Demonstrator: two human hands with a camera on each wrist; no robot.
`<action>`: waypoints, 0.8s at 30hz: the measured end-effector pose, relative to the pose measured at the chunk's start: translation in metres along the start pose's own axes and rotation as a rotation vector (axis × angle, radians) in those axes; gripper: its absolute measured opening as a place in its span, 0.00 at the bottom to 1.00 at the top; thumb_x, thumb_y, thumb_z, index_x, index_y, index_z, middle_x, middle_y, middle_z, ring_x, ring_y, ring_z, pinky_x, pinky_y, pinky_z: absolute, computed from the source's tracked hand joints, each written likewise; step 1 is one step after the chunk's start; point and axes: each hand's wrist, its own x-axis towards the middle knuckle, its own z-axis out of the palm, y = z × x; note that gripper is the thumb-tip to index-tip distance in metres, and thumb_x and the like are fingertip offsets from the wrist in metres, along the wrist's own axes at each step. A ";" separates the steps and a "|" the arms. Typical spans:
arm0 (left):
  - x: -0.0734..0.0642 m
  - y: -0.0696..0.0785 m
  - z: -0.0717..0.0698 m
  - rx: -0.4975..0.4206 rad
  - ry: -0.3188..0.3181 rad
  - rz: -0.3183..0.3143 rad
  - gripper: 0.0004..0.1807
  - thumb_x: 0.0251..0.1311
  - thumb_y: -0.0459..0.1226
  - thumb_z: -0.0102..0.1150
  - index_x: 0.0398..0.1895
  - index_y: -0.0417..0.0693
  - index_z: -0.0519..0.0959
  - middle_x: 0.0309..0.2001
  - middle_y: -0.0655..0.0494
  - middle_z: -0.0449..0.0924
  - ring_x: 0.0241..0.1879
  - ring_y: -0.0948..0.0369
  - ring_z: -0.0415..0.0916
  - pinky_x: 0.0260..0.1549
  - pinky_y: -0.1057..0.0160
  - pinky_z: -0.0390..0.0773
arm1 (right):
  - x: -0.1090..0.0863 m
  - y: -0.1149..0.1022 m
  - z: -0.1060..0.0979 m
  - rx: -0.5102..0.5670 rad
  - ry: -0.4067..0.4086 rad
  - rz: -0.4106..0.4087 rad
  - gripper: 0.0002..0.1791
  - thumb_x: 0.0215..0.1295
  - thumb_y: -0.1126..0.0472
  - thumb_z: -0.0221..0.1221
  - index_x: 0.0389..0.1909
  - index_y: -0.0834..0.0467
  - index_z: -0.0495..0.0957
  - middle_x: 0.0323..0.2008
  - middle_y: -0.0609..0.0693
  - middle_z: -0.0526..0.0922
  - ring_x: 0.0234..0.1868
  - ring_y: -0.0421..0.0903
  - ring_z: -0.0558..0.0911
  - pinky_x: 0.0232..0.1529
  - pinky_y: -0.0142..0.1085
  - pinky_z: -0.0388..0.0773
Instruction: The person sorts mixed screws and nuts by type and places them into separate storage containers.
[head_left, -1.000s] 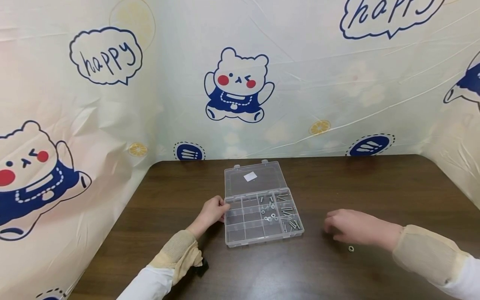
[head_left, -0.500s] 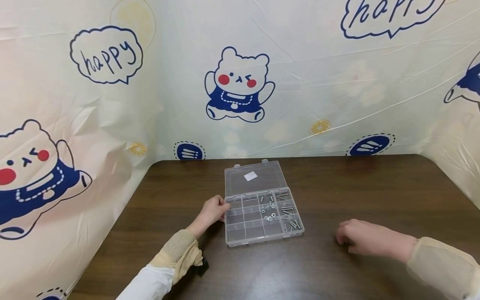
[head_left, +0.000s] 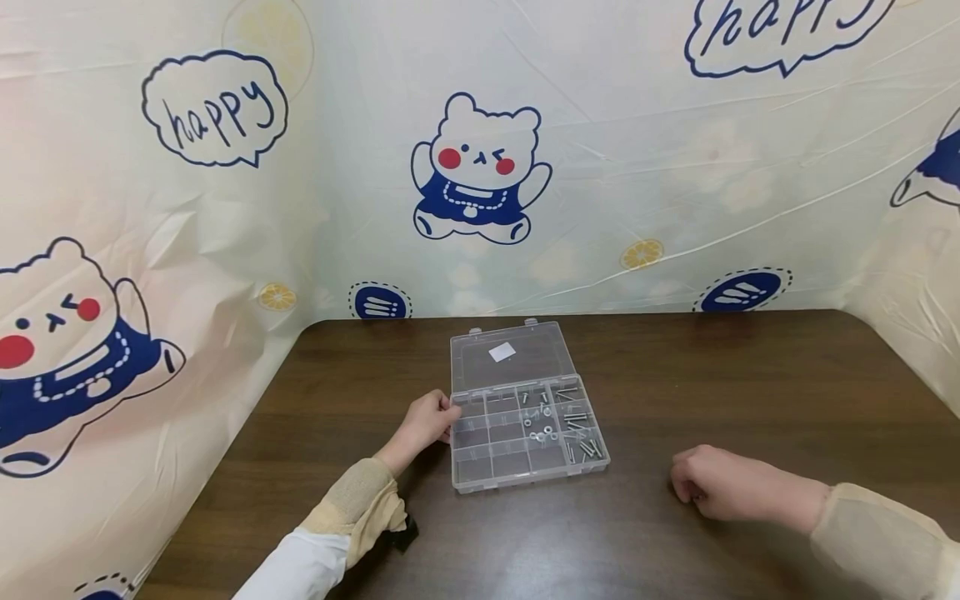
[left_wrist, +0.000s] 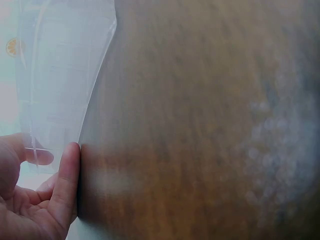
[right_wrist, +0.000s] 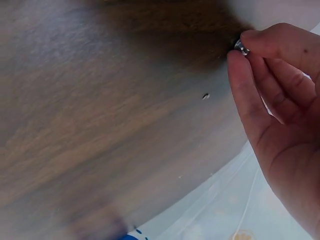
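A clear plastic compartment box (head_left: 510,481) lies on the brown table with its lid (head_left: 517,360) folded back. My left hand (head_left: 426,419) holds the box's left wall; in the left wrist view the fingers (left_wrist: 69,170) and thumb lie on either side of the clear plastic. Screws (head_left: 587,450) lie in the right-hand compartments, and nuts (head_left: 547,431) and short screws in the column beside them. Right of the box, my right hand (head_left: 738,483) is low at the tabletop. In the right wrist view its thumb and forefinger pinch a small shiny metal nut (right_wrist: 242,48).
A tiny object or mark (right_wrist: 206,96) shows on the table in the right wrist view, too small to identify. A printed curtain (head_left: 600,167) hangs behind the table (head_left: 750,375). Something black (head_left: 405,535) is under my left wrist.
My right hand has moved right and toward me, over the place where a nut lay on the table; that nut is now out of sight in the head view. My left hand stays put.
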 end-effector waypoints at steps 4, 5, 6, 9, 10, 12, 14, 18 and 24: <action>0.000 0.001 0.000 0.007 0.002 0.002 0.04 0.49 0.31 0.49 0.23 0.39 0.67 0.19 0.52 0.70 0.14 0.64 0.71 0.15 0.65 0.80 | 0.005 -0.001 0.002 0.006 0.020 -0.031 0.21 0.34 0.82 0.51 0.18 0.50 0.69 0.22 0.35 0.65 0.22 0.29 0.60 0.17 0.20 0.60; 0.000 0.001 0.000 0.008 0.000 0.003 0.04 0.49 0.31 0.49 0.23 0.39 0.67 0.19 0.52 0.70 0.14 0.64 0.71 0.15 0.65 0.80 | 0.006 -0.002 0.002 0.006 0.032 -0.050 0.21 0.34 0.82 0.52 0.18 0.50 0.70 0.22 0.36 0.65 0.22 0.29 0.61 0.17 0.20 0.61; 0.000 0.001 0.000 0.009 -0.001 0.004 0.04 0.49 0.31 0.49 0.23 0.39 0.67 0.19 0.52 0.70 0.14 0.64 0.71 0.15 0.65 0.80 | 0.008 -0.002 0.003 0.006 0.042 -0.067 0.21 0.34 0.82 0.52 0.19 0.51 0.70 0.22 0.36 0.65 0.22 0.29 0.61 0.17 0.20 0.61; -0.001 0.002 0.000 0.006 -0.004 0.005 0.04 0.49 0.31 0.48 0.23 0.39 0.67 0.19 0.52 0.70 0.14 0.64 0.71 0.15 0.65 0.80 | 0.014 -0.004 0.001 -0.010 0.079 -0.112 0.19 0.35 0.81 0.55 0.20 0.52 0.71 0.23 0.37 0.66 0.23 0.29 0.63 0.18 0.19 0.63; -0.001 0.002 0.000 0.005 -0.003 0.006 0.04 0.48 0.31 0.48 0.23 0.39 0.67 0.19 0.52 0.70 0.14 0.64 0.71 0.15 0.65 0.80 | 0.016 -0.005 -0.001 -0.017 0.089 -0.118 0.18 0.37 0.80 0.57 0.20 0.52 0.71 0.23 0.37 0.67 0.23 0.29 0.64 0.18 0.19 0.64; -0.001 0.002 0.000 0.004 0.000 0.005 0.04 0.49 0.31 0.48 0.23 0.39 0.67 0.19 0.52 0.70 0.14 0.64 0.71 0.15 0.65 0.80 | 0.022 -0.007 -0.004 -0.038 0.117 -0.127 0.17 0.38 0.78 0.59 0.20 0.52 0.72 0.23 0.37 0.67 0.23 0.30 0.65 0.19 0.19 0.66; -0.001 0.002 0.000 0.005 0.003 0.008 0.04 0.49 0.32 0.49 0.23 0.39 0.67 0.18 0.52 0.70 0.14 0.64 0.71 0.15 0.65 0.80 | 0.029 -0.011 -0.008 -0.057 0.141 -0.135 0.15 0.38 0.77 0.61 0.21 0.53 0.72 0.23 0.38 0.67 0.24 0.31 0.66 0.20 0.19 0.67; -0.001 0.001 0.000 0.011 0.004 0.009 0.04 0.49 0.32 0.49 0.23 0.39 0.67 0.18 0.52 0.70 0.14 0.64 0.71 0.15 0.65 0.80 | 0.042 -0.017 -0.011 -0.072 0.185 -0.167 0.15 0.38 0.76 0.61 0.22 0.54 0.73 0.24 0.39 0.68 0.25 0.32 0.68 0.22 0.18 0.68; 0.000 -0.001 -0.001 0.020 0.000 0.008 0.04 0.49 0.32 0.49 0.24 0.39 0.67 0.18 0.52 0.70 0.14 0.64 0.71 0.15 0.65 0.80 | 0.063 -0.021 -0.015 -0.075 0.269 -0.196 0.13 0.41 0.75 0.62 0.23 0.55 0.73 0.24 0.40 0.69 0.26 0.34 0.69 0.24 0.19 0.70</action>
